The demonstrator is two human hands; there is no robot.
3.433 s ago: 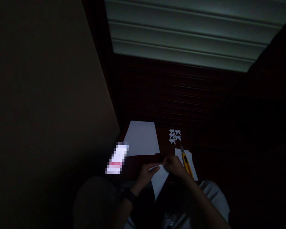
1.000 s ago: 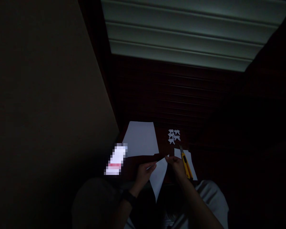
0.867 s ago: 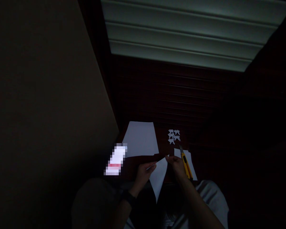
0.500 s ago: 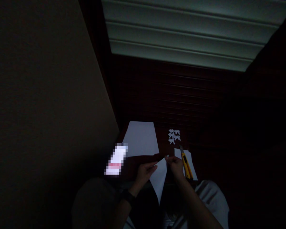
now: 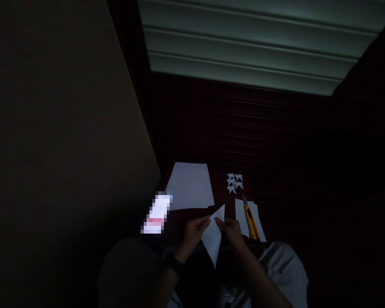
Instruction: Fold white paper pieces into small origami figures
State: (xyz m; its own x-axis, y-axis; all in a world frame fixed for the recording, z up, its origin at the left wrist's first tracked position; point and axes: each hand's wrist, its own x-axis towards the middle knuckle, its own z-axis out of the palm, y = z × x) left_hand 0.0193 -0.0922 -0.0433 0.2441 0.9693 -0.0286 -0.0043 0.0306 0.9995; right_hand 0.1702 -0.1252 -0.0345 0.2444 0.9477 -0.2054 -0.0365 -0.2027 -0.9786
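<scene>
A folded white sheet of paper [image 5: 212,241], pointed at top and bottom, is held up over the near edge of the dark table. My left hand [image 5: 194,231] pinches its left edge, thumb on top. On the other side my right hand [image 5: 231,231] grips the right edge, its thumb pressed on the paper's upper face. Right of that hand, a yellow utility knife [image 5: 251,222] with its blade extended lies on a small stack of white paper [image 5: 240,209]. Several small folded paper pieces [image 5: 234,183] sit beyond it.
A stack of larger white sheets [image 5: 189,186] lies at the back left of the table. Beside it a lit, pixelated phone-like screen [image 5: 157,214] glows. A wall [image 5: 83,128] rises at the left, and slatted panels [image 5: 244,51] stand behind. The scene is dim.
My right hand has shifted from the paper's top tip down to its right edge, thumb onto the face. The paper's lower point has risen slightly and the sheet looks narrower.
</scene>
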